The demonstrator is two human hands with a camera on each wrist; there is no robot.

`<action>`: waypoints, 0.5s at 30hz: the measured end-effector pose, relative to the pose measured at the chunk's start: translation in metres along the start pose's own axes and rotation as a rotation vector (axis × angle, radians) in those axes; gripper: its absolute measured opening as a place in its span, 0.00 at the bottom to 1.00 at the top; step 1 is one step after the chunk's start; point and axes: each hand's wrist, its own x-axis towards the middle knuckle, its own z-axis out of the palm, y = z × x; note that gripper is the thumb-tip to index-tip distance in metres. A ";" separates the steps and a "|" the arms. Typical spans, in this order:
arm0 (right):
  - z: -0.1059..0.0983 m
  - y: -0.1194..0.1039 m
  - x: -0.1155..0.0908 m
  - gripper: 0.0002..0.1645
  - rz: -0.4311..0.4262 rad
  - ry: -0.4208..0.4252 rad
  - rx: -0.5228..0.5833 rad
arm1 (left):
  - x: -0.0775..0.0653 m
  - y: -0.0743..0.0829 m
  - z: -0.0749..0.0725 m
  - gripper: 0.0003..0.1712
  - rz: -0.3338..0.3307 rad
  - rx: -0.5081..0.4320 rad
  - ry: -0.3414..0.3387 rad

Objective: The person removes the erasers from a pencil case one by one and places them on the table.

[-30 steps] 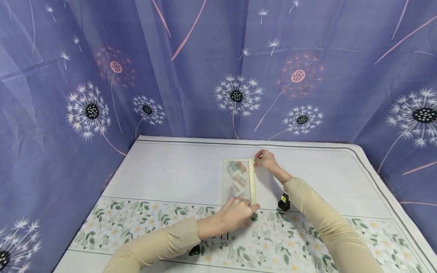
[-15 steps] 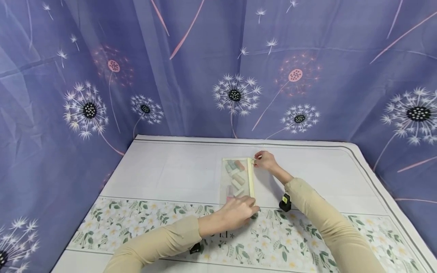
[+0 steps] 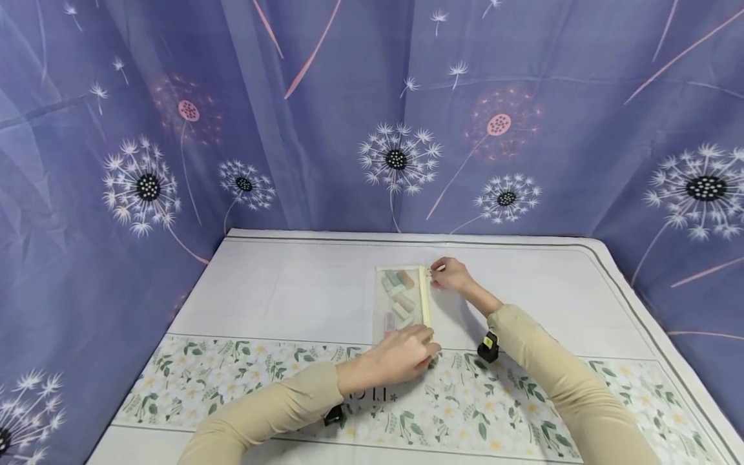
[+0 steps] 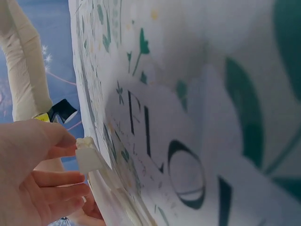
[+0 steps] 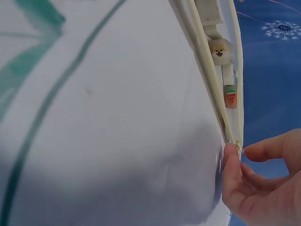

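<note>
At center, a see-through zip pouch (image 3: pixel 380 300) of small blocks (image 3: pixel 403 302) lies on a flower-banded white table cover (image 3: pixel 290 290); likely light and limp, it seems best held by its firmer yellow zip edge (image 3: pixel 425 298). The left hand (image 3: pixel 403 355) pinches that edge's near end; the right hand (image 3: pixel 452 276) pinches its far tip.
</note>
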 end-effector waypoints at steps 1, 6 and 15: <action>0.000 0.000 -0.001 0.17 0.008 -0.009 0.008 | 0.000 0.000 0.000 0.06 -0.007 -0.005 0.006; 0.001 -0.001 -0.006 0.14 0.028 -0.038 0.025 | 0.005 -0.006 0.000 0.06 -0.023 -0.032 0.048; 0.002 0.001 -0.019 0.12 0.011 -0.103 0.097 | 0.014 -0.023 0.005 0.12 -0.073 -0.105 0.087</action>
